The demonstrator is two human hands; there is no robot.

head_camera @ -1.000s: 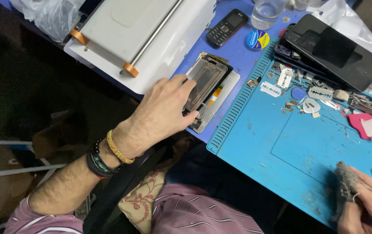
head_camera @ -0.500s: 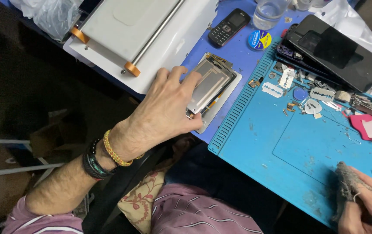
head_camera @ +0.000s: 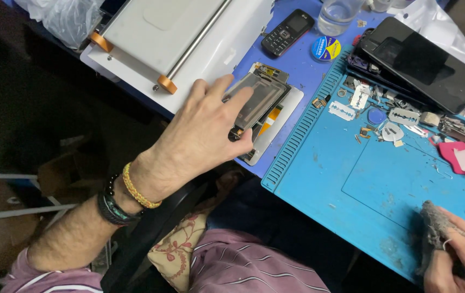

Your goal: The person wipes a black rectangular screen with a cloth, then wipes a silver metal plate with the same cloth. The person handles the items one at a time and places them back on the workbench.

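A cluttered blue worktop [head_camera: 303, 70] fills the upper right of the frame, with a ribbed blue silicone repair mat [head_camera: 362, 184] laid over it. Just above centre, a dismantled grey phone frame with exposed parts [head_camera: 259, 100] rests tilted on a flat silver panel [head_camera: 276, 130]. The left hand [head_camera: 202, 133] lies on it, fingers spread, thumb against its lower edge, grip loose rather than clamped. At lower right, the right hand [head_camera: 460, 255] has its grip closed around a dirty grey rag [head_camera: 433, 228]. Nearby sit a white flat machine with orange knobs [head_camera: 172, 38], a black keypad phone [head_camera: 287, 31], razor blades [head_camera: 343, 110] and a black smartphone [head_camera: 422, 57].
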